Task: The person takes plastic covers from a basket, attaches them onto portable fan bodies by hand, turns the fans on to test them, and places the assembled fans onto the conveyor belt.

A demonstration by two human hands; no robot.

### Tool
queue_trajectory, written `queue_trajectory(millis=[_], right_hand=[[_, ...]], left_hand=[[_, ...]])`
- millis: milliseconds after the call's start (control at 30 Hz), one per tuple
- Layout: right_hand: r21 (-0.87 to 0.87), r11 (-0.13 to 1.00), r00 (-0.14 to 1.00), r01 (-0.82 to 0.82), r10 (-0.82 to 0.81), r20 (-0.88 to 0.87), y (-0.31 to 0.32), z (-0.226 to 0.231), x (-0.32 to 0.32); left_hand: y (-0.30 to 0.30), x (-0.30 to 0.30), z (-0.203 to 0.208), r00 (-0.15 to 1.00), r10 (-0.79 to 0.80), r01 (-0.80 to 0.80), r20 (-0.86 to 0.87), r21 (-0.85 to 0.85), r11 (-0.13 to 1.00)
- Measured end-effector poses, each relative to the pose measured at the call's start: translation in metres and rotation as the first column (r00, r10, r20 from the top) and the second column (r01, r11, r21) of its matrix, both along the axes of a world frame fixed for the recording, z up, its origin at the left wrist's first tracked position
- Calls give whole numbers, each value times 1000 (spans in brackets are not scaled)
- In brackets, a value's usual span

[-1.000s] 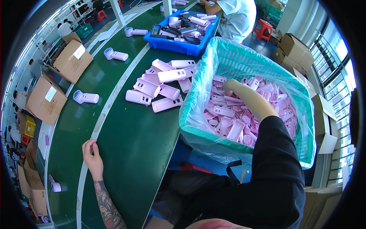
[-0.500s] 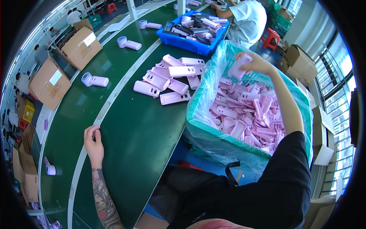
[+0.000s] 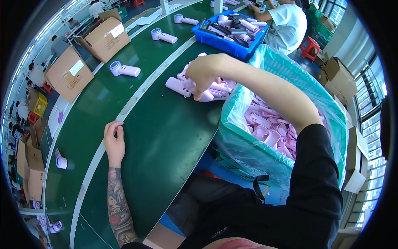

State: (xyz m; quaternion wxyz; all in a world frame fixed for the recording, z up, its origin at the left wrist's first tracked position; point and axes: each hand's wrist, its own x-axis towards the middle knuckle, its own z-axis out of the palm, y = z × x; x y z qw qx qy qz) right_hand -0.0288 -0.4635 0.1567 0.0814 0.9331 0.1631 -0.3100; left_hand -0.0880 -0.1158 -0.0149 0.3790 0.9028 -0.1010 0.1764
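Note:
My right hand [image 3: 204, 74] reaches over the pile of pale pink plastic casings [image 3: 176, 86] on the green table [image 3: 161, 124]. Its fingers curl down around some casings, and the hand covers part of the pile. On the left, near the pale strip along the table, my left hand [image 3: 115, 143] rests with fingers loosely bent, the thumb apart and nothing held. A green basket [image 3: 286, 166] lined with clear plastic stands right of the table, beneath my right forearm. Many loose pink casings [image 3: 271, 137] fill it.
A blue bin [image 3: 222, 45] of pink and black parts sits at the table's far end. Pink handheld fans [image 3: 128, 71] lie spaced along the green belt. Cardboard boxes [image 3: 68, 76] line its far side. A person in a white shirt [image 3: 288, 27] works beyond the basket, near a red stool [image 3: 309, 46].
My right hand has moved left from above the basket, where it held a pink casing, to the pile on the table. My left hand stays on the table; the whole view has shifted.

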Motion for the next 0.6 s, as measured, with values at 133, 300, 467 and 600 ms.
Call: queue_trajectory(millis=[133,300,467,600], right_hand=[[-41,984,977,-171,174,122,21,-29,14],[91,990,974,-108,86,211,7,-36,10],[386,918,950,-88,-40,311,-64,-11,-14],[411,903,944,126,-237,230,-170,-5,-23]], left_hand=[[2,0,4,1000,4,-5,-5,-5,1000],[5,1,0,1000,-12,12,4,5,1000],[1,0,4,1000,-13,13,-19,-4,1000],[4,-1,3,1000,-17,17,-19,19,1000]])
